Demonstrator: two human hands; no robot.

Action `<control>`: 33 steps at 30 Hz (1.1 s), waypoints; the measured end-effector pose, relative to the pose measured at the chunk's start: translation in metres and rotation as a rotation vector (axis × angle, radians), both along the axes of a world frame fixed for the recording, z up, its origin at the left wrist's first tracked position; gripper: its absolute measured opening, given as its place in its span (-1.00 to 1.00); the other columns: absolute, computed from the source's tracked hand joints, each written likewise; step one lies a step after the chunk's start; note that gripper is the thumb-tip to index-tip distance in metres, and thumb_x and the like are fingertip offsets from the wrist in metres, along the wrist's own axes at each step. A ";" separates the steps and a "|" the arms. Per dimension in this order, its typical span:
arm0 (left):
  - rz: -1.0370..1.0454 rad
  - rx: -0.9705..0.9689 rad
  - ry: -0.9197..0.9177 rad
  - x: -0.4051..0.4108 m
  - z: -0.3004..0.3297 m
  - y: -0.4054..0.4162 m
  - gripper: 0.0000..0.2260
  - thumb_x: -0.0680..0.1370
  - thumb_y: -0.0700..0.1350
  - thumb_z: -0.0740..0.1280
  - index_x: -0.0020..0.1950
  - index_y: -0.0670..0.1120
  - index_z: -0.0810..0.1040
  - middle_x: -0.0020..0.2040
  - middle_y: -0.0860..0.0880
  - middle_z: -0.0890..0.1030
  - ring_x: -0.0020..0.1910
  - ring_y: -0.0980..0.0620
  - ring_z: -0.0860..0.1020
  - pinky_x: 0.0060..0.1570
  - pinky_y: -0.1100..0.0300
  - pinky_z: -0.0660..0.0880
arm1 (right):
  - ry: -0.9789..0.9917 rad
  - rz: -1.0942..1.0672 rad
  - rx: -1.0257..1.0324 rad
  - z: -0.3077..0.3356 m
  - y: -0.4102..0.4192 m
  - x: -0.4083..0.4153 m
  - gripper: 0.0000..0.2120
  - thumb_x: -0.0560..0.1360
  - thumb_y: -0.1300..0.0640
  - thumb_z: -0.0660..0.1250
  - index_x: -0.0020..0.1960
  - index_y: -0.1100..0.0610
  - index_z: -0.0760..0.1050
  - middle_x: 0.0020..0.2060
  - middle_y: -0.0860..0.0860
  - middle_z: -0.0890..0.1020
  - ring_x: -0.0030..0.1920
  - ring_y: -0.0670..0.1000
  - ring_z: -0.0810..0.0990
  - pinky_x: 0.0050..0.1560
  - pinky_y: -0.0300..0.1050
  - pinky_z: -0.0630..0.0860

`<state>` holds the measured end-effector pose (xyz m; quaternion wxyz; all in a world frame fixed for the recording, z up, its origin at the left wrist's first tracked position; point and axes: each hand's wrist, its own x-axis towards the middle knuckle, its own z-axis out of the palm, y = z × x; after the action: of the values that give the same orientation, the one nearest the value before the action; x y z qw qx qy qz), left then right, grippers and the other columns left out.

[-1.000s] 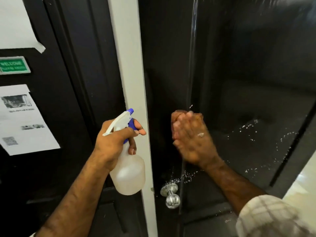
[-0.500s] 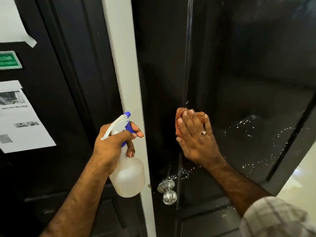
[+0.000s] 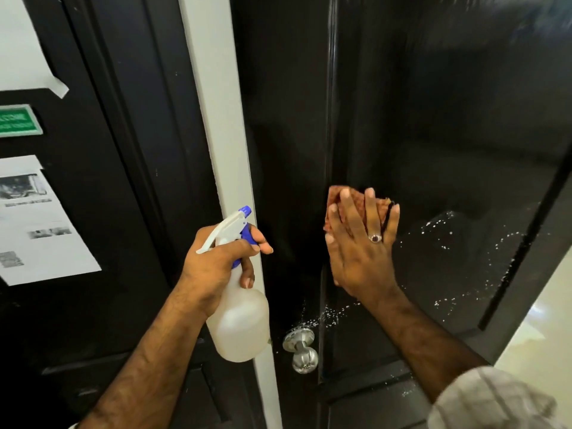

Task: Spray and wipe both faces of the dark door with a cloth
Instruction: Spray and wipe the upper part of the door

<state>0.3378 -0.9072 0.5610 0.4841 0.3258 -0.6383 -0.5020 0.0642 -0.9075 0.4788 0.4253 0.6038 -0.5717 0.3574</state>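
**Wiping the dark door, bottle held aside**

Hanging at far left on a second dark panel (image 3: 93,305): a green sign (image 3: 18,120) above a printed paper sheet (image 3: 40,224), with a white notice (image 3: 21,41) higher up. Running down just right of that, a pale door frame (image 3: 216,119).

Gripping the neck of a translucent spray bottle (image 3: 238,323), left hand (image 3: 216,264) with fingers curled round it, forefinger lying by the blue trigger, white nozzle tilting up and to the right. Overlapping the frame, bottle body hanging just left of the metal door knob (image 3: 300,351).

Pressing flat against the dark door (image 3: 433,134), right hand (image 3: 362,252) with straight, spread fingers, pinning a reddish-brown cloth (image 3: 337,196) under the fingertips; a ring (image 3: 375,238) showing on one finger. Sitting just right of a vertical panel groove, above the knob.

Clinging to the gloss right of and below the hand: white spray droplets (image 3: 445,233), scattered toward the door's right edge. Showing past that edge at lower right, pale floor (image 3: 541,320). Stretching above the hand, broad dark gloss.
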 end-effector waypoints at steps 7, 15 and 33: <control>-0.028 0.001 0.001 -0.020 -0.002 -0.002 -0.92 0.57 -0.37 0.35 0.01 -0.28 0.64 -0.03 -0.28 0.72 -0.54 -0.10 0.44 -0.36 0.05 0.54 | -0.232 0.129 -0.023 0.030 -0.018 0.022 -0.44 0.77 0.04 0.14 0.72 0.18 0.17 0.73 0.12 0.11 0.73 0.29 -0.02 0.62 0.53 -0.04; -0.050 0.047 -0.007 -0.034 -0.008 0.001 -0.90 0.57 -0.36 0.35 0.06 -0.32 0.62 -0.01 -0.31 0.71 -0.56 -0.04 0.45 -0.34 0.06 0.52 | -0.087 0.087 -0.001 0.018 -0.006 0.007 -0.45 0.77 0.03 0.16 0.71 0.15 0.22 0.72 0.12 0.14 0.71 0.34 0.03 0.57 0.59 0.05; -0.110 0.020 0.038 -0.122 -0.009 0.002 -0.80 0.44 -0.25 0.40 0.03 -0.30 0.63 0.00 -0.34 0.69 -0.56 -0.10 0.40 -0.37 0.06 0.48 | -0.089 0.150 -0.144 0.024 -0.023 -0.100 -0.46 0.73 0.09 0.21 0.65 0.27 0.31 0.67 0.20 0.22 0.69 0.32 0.14 0.61 0.53 0.07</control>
<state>0.2154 -0.9053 0.5521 0.4645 0.2856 -0.6410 -0.5402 -0.0353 -0.9307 0.5030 0.4139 0.5963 -0.5159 0.4549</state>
